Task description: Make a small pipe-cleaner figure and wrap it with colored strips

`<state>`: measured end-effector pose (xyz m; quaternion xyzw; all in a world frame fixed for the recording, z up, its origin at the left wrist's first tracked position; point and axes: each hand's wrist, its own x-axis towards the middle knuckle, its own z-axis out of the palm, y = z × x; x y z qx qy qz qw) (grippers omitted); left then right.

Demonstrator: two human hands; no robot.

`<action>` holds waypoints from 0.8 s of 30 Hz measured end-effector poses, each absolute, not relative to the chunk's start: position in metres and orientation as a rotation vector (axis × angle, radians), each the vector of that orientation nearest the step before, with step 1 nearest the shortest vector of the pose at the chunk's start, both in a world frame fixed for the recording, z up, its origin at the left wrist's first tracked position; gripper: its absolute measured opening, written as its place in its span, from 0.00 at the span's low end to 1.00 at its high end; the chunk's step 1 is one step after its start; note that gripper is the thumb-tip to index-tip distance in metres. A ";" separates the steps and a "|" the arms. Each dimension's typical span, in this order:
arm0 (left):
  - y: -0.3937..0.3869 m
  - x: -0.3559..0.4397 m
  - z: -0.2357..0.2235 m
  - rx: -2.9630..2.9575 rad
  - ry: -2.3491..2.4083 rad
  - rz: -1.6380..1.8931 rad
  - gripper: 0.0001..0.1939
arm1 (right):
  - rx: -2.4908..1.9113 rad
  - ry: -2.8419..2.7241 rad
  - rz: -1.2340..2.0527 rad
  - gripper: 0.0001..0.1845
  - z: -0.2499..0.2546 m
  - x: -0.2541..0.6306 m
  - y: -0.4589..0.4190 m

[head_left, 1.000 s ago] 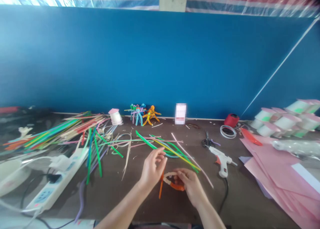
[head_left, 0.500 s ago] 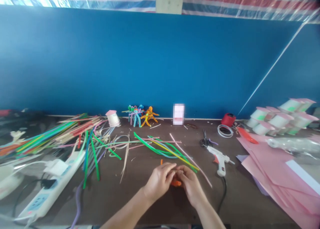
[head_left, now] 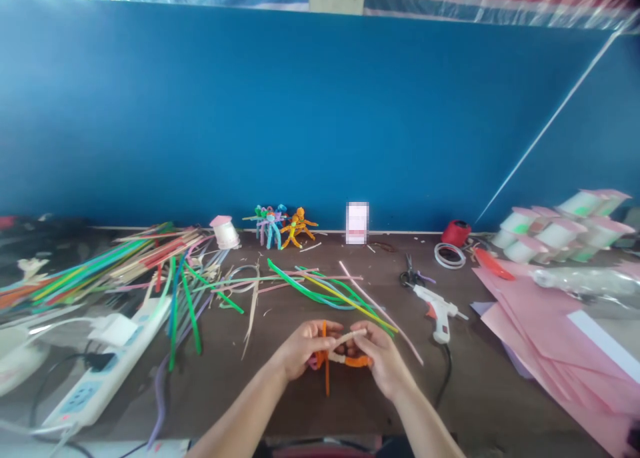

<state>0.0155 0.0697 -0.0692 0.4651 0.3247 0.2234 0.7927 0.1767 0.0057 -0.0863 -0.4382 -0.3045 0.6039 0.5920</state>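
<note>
Over the near middle of the table, my left hand (head_left: 307, 350) pinches a partly twisted orange pipe cleaner piece (head_left: 357, 362). One orange strand (head_left: 327, 378) of it sticks up and down past the fingers. My right hand (head_left: 384, 358) is closed on the end of a pale pipe cleaner (head_left: 349, 338), which runs across to the left thumb. A bit of pink shows at the left fingertips, partly hidden. Just beyond the hands lie loose green pipe cleaners (head_left: 295, 288) and a yellow one (head_left: 345, 303).
Small pipe cleaner figures (head_left: 273, 229) stand near the blue partition (head_left: 320, 111). Left are a power strip (head_left: 90, 385) and a pipe cleaner heap (head_left: 115, 258). Right lie scissors (head_left: 410, 271), a glue gun (head_left: 440, 311), pink sheets (head_left: 545, 338) and stacked white cups (head_left: 565, 235).
My hands have moved apart from being close together, and the left has turned palm-inward. The orange piece and pale strand between them now show. The view has tilted slightly down.
</note>
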 end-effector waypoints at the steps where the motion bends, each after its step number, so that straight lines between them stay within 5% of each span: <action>1: 0.069 0.016 -0.068 0.971 0.670 0.468 0.21 | -1.007 -0.705 1.412 0.12 -0.086 0.177 0.006; 24: 0.070 0.010 -0.085 0.919 0.789 0.500 0.22 | -1.021 -0.694 1.393 0.19 -0.086 0.174 -0.002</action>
